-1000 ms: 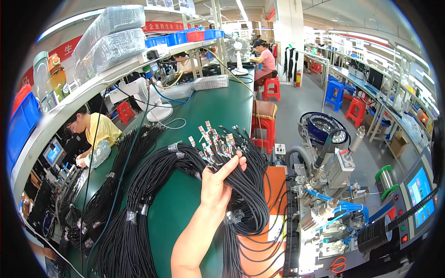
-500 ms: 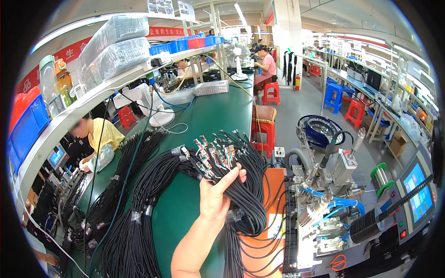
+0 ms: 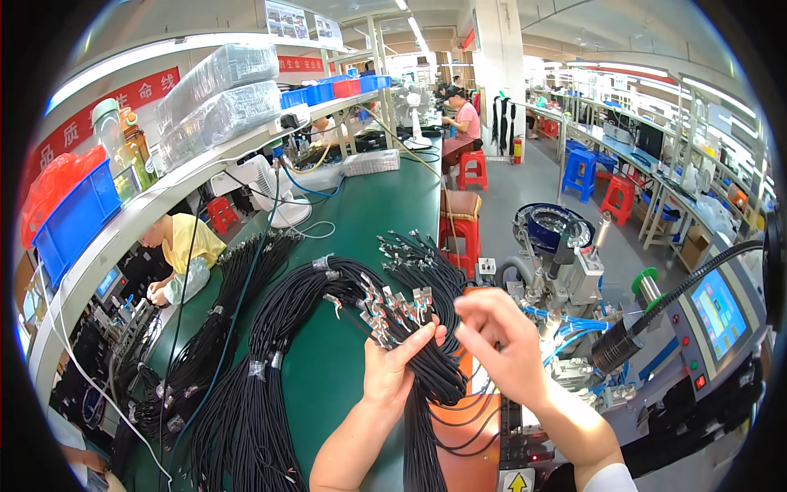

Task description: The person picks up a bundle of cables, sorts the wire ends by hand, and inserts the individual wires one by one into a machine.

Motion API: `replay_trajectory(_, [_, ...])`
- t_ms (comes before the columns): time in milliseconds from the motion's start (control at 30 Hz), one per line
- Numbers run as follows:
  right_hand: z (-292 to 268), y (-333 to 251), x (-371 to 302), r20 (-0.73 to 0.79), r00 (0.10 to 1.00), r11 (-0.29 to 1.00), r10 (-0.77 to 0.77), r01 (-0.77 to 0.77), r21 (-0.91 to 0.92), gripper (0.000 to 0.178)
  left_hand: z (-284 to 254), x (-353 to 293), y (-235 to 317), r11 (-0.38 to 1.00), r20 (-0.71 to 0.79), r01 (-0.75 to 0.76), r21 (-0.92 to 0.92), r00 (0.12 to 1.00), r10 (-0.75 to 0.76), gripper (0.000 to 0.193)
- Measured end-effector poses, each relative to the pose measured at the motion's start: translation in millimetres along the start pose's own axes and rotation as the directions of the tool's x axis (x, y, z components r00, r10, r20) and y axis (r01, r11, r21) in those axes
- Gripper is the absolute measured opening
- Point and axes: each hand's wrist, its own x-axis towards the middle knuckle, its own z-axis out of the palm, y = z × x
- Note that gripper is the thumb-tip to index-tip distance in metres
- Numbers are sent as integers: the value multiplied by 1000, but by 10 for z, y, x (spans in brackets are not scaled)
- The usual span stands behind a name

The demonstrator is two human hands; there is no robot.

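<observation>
My left hand [image 3: 393, 361] is closed round a bundle of black cables [image 3: 434, 373]. Stripped coloured wires and small metal connectors [image 3: 393, 316] stick up above its thumb. Just right of these ends hovers my right hand [image 3: 504, 344], its fingers curled and its thumb held apart, with nothing visible between them. Loose cables from the bundle hang over an orange board [image 3: 467, 422] in front of the machine. Behind my left hand, more cable ends [image 3: 418, 250] lie fanned out on the green table [image 3: 361, 205].
Thick bundles of black cables [image 3: 254, 410] fill the table's left side. At right stands a machine with blue air tubes [image 3: 574, 324], a bowl feeder [image 3: 553, 225] and a screen [image 3: 717, 307]. A white fan [image 3: 283, 193] stands farther back. A person in yellow [image 3: 193, 242] works at left.
My right hand has come into view from the lower right, up beside the cable ends. My left hand still grips the bundle and has shifted slightly right. The view has turned a little.
</observation>
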Motion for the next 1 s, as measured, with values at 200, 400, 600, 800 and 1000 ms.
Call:
replay_trajectory(200, [62, -107, 187, 89, 994, 995, -63, 70, -72, 19, -54, -135, 37, 1000, 117, -10, -2, 993, 10, 30])
replay_trajectory(400, [104, -92, 230, 126, 988, 992, -91, 101, -70, 8, -24, -200, 63, 999, 51, 42, -4, 998, -41, 30])
replay_trajectory(600, [132, -84, 203, 152, 983, 994, 105, -105, -11, 3, -59, -194, 28, 999, 85, 49, -7, 995, -48, 28])
replay_trajectory(800, [167, -69, 189, 85, 994, 994, 72, -79, 75, 7, -22, -209, 62, 998, 85, 67, -8, 994, -66, 27])
replay_trajectory(1000, [125, 11, 202, 175, 982, 991, 75, -92, 94, 13, -68, -159, 11, 998, 52, 65, -11, 997, -64, 31])
